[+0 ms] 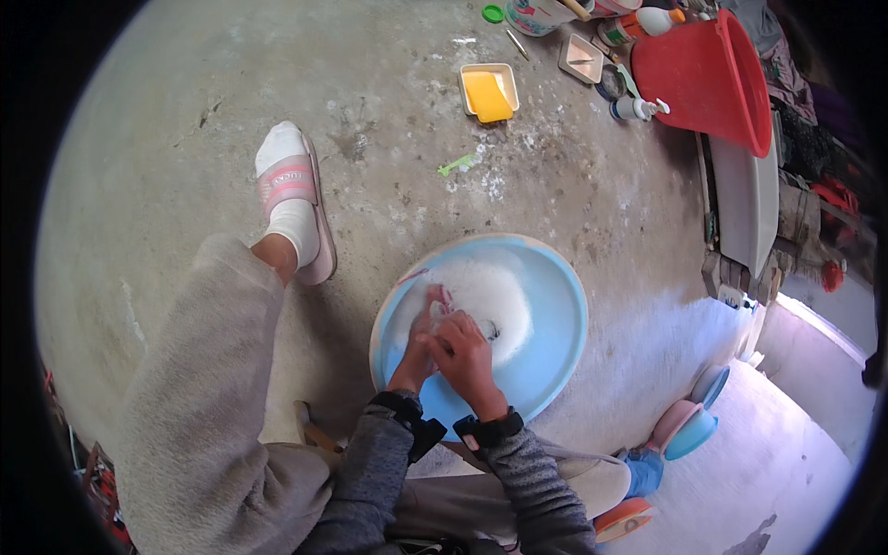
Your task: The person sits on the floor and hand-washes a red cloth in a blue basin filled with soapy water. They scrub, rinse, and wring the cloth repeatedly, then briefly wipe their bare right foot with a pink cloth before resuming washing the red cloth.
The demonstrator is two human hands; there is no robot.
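A round light-blue plastic basin (560, 361) sits on the floor in front of me, with white soap foam (503, 295) spread over its upper middle. My left hand (418, 347) is over the basin's left side and grips a small wet red-and-white item (442, 300), perhaps fabric. Curled fingers of my right hand (463, 350) press on the same item, close against my left hand. Most of the item is hidden by fingers and suds. A thin reddish strip (414, 276) lies at the basin's upper-left rim. Something dark shows in the foam beside my right knuckles.
Beyond the basin are a green brush (458, 164) and a tray (515, 76) holding a yellow piece (488, 97). A red bucket (701, 83), a pump bottle (635, 108) and a small dish (581, 59) stand upper right. Several basins (676, 424) lean at lower right. My slippered foot (291, 187) is left.
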